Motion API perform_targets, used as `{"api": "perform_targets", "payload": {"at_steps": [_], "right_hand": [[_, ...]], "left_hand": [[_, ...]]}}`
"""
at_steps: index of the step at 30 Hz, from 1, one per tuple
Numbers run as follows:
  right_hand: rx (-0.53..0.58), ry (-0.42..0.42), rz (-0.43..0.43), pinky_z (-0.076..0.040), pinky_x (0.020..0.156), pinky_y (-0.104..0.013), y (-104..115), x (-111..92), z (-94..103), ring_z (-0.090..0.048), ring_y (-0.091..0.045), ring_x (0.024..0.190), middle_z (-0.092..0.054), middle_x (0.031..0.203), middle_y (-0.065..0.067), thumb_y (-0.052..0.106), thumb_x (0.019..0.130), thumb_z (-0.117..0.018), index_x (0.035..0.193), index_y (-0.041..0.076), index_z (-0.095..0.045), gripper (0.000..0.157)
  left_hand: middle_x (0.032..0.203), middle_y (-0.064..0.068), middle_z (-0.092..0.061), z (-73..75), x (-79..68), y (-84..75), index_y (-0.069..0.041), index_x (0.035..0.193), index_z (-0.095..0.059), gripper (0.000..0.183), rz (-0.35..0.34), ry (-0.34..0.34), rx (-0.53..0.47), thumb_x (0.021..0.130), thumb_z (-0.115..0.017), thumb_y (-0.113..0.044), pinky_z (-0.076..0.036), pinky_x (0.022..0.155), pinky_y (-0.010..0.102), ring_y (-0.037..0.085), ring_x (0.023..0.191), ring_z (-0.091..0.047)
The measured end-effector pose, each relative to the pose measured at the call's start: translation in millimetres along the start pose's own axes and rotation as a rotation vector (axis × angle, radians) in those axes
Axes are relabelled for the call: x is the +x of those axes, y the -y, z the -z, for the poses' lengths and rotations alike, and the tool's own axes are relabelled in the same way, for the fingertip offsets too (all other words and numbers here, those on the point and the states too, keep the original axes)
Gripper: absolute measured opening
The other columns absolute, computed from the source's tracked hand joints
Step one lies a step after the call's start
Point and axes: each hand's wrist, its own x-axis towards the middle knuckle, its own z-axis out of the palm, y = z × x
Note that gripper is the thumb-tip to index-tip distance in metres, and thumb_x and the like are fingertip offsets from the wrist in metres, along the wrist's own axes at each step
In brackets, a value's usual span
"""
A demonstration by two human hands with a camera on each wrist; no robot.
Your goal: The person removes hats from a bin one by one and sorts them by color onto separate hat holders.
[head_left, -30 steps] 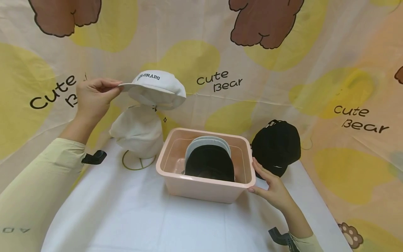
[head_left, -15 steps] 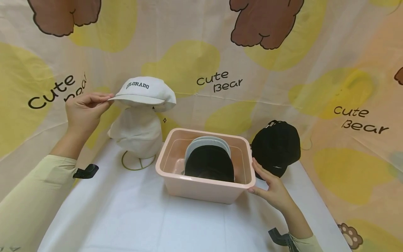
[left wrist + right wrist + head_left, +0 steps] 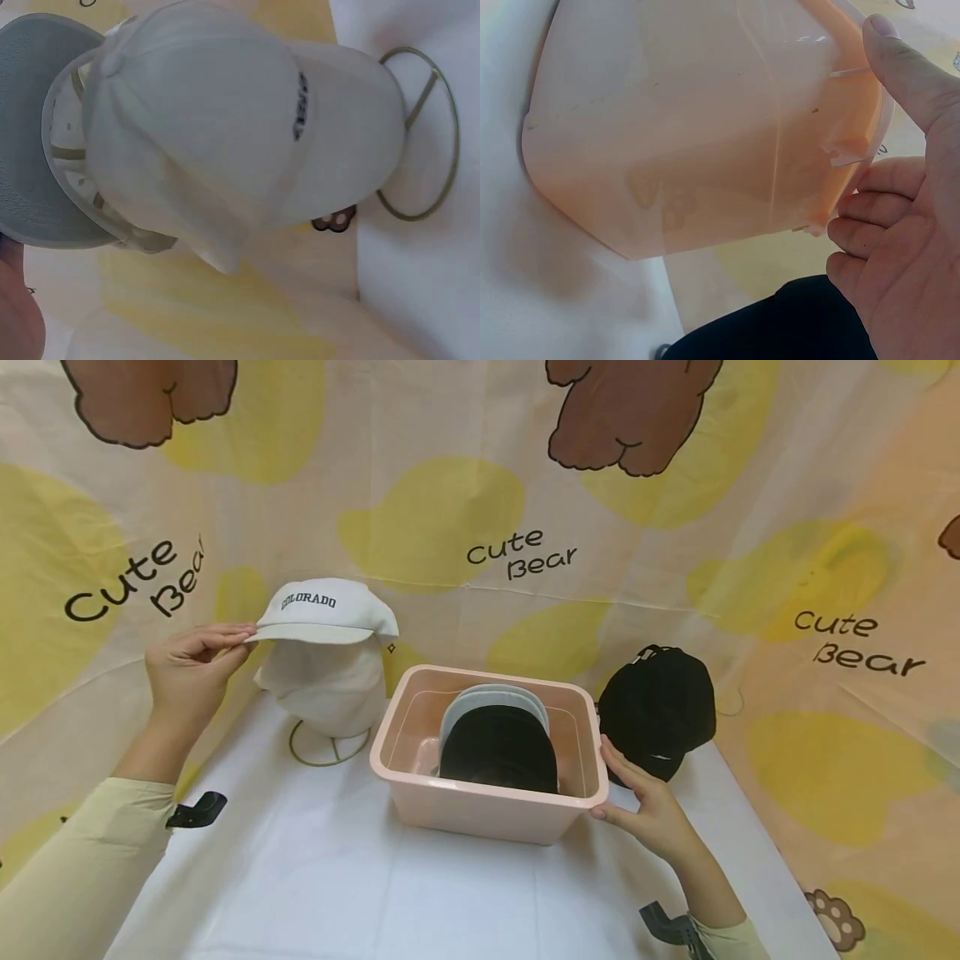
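Observation:
My left hand (image 3: 187, 677) pinches the brim of a white cap (image 3: 318, 606) lettered COLORADO. This cap sits low over another white cap (image 3: 330, 689) on a round-based wire stand (image 3: 294, 752). In the left wrist view, the held cap's grey under-brim (image 3: 37, 127) lies at the crown of the stand's cap (image 3: 202, 112), which carries dark embroidery. My right hand (image 3: 648, 810) rests at the right front corner of a pink bin (image 3: 480, 814), fingers along its side and thumb by the rim. A black cap (image 3: 498, 747) and pale grey brims (image 3: 495, 695) stand in the bin.
A black baseball cap (image 3: 660, 710) stands just right of the bin, behind my right hand. White cloth (image 3: 337, 885) covers the table. A patterned fabric backdrop (image 3: 450, 410) hangs close behind everything.
My left hand has lowered the COLORADO cap and shifted it left, down to the crown of the cap on the stand. The right hand and bin have stayed still.

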Motion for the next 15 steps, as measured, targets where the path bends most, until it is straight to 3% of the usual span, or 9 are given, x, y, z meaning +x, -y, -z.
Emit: {"api": "perform_targets", "payload": {"at_steps": [8, 15], "right_hand": [[0.013, 0.003, 0.004, -0.039, 0.106, -0.07, -2, 0, 3.0, -0.037, -0.043, 0.146, -0.037, 0.163, -0.008, 0.016, 0.076, -0.092, 0.155, 0.013, -0.045, 0.092], [0.015, 0.005, 0.002, -0.039, 0.107, -0.069, -2, -1, 2.1, -0.037, -0.041, 0.146, -0.037, 0.163, -0.007, 0.017, 0.075, -0.092, 0.155, 0.013, -0.045, 0.093]], "left_hand": [[0.093, 0.024, -0.076, 13.5, -26.7, 12.3, 0.034, 0.086, -0.061, 0.016, -0.025, 0.038, -0.009, 0.071, -0.06, 0.041, -0.06, 0.091, 0.027, 0.023, 0.094, -0.077], [0.096, 0.026, -0.076, 20.6, -43.0, 13.9, 0.033, 0.086, -0.061, 0.018, -0.028, 0.065, -0.003, 0.07, -0.062, 0.041, -0.058, 0.094, 0.028, 0.023, 0.098, -0.076]]}}
